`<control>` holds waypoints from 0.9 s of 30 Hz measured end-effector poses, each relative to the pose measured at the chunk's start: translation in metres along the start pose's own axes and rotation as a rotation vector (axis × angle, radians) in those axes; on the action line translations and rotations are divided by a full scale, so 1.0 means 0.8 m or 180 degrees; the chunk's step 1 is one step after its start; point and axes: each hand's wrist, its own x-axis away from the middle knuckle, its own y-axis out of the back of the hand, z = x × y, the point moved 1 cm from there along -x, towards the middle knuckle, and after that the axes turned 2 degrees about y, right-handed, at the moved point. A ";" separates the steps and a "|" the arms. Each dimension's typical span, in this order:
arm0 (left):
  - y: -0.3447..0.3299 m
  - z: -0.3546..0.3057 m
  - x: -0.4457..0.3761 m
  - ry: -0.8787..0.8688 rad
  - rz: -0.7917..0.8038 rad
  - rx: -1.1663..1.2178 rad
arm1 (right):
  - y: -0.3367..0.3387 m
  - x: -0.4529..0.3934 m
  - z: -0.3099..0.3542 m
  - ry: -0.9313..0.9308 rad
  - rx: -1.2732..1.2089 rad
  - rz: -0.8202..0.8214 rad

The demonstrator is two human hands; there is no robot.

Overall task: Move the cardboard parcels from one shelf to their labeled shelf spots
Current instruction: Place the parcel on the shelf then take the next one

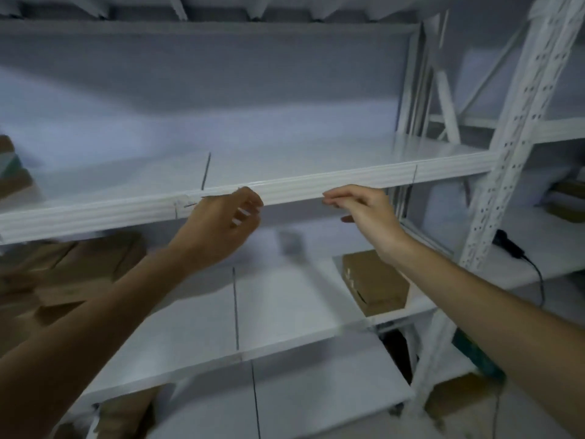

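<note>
Before the upper shelf (316,182), two empty hands, left (221,226) curled, right (364,213) loosely open.

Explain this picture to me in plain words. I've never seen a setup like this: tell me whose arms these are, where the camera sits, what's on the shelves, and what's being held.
There is no machine here. A person wears a wide-angle camera on the head, so you look out along their own bare arms. The left hand and right hand are raised in front of the rail of the upper shelf, both empty. They face a white metal rack. One cardboard parcel lies on the middle shelf, at its right end. More brown boxes sit blurred at the left. A black cable hangs at the right. The picture is blurred by motion.
</note>
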 end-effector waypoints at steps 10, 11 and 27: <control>-0.208 -0.077 -0.073 -0.0070 0.0842 0.0216 | 0.094 -0.028 -0.144 -0.0135 0.0345 0.0204; -0.229 -0.077 -0.077 -0.0004 0.0866 0.0263 | 0.100 -0.033 -0.159 -0.0157 0.0399 0.0259; -0.500 -0.018 -0.114 0.1789 0.1025 0.0435 | 0.049 -0.080 -0.443 -0.1505 0.3180 0.1430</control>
